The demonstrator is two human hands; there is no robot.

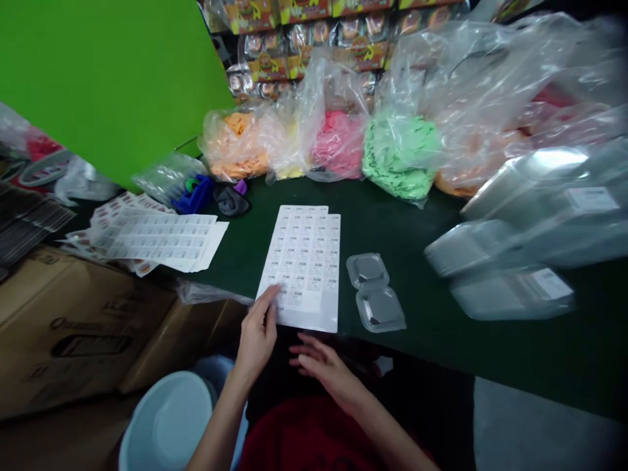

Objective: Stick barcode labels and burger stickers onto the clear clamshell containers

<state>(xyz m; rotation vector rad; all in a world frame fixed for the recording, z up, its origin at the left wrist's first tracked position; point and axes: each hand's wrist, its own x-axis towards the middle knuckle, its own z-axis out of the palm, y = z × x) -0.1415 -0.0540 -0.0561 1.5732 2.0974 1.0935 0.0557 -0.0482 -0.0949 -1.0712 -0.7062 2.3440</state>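
Note:
A white sheet of small labels (305,265) lies on the dark green table (422,216) in front of me. My left hand (258,333) rests its fingertips on the sheet's near left corner, fingers stretched out. My right hand (321,365) hovers just below the table's near edge, fingers spread, holding nothing. An open clear plastic clamshell (375,292) lies right of the sheet, empty.
More label sheets (161,237) lie at the left. Plastic bags of orange (238,147), pink (336,144) and green (400,154) pieces line the back. Stacks of clear clamshells (520,242) sit at the right. Cardboard boxes (73,320) and a pale blue bucket (167,422) stand at the lower left.

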